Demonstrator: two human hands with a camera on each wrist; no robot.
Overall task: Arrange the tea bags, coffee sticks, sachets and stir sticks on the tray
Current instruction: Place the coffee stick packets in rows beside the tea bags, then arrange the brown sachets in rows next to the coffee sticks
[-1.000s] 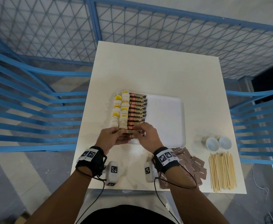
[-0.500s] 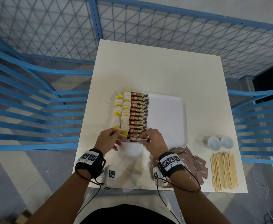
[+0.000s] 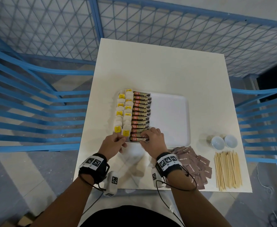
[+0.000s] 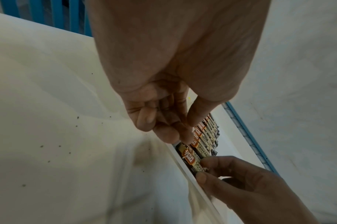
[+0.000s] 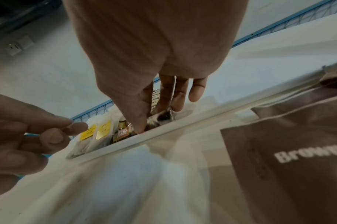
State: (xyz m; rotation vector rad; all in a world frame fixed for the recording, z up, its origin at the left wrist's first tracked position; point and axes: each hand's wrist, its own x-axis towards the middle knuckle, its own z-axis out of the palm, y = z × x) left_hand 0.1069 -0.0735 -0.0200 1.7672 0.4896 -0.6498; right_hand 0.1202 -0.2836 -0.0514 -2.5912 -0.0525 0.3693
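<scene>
A white tray [image 3: 170, 118] holds two columns of tea bags [image 3: 123, 112] with yellow tags along its left side. Beside them runs a column of dark coffee sticks [image 3: 141, 115]. My right hand [image 3: 145, 139] pinches the right end of the nearest coffee stick [image 4: 188, 157], which lies flat against the tray's near rim [image 5: 164, 130]. My left hand [image 3: 122, 140] hovers at the tray's near left corner by the nearest tea bag tag [image 5: 104, 129]; its fingers [image 4: 169, 133] are loosely curled and hold nothing.
Brown sugar sachets [image 3: 193, 166] lie in a loose pile right of my right wrist. A bundle of wooden stir sticks [image 3: 228, 171] lies at the table's near right, with two small white cups [image 3: 218, 142] behind it. Blue railings surround the table.
The coffee stick that both hands held has come down into the tray as the nearest in its column. My left hand has let go and drawn back left; my right hand stays on it.
</scene>
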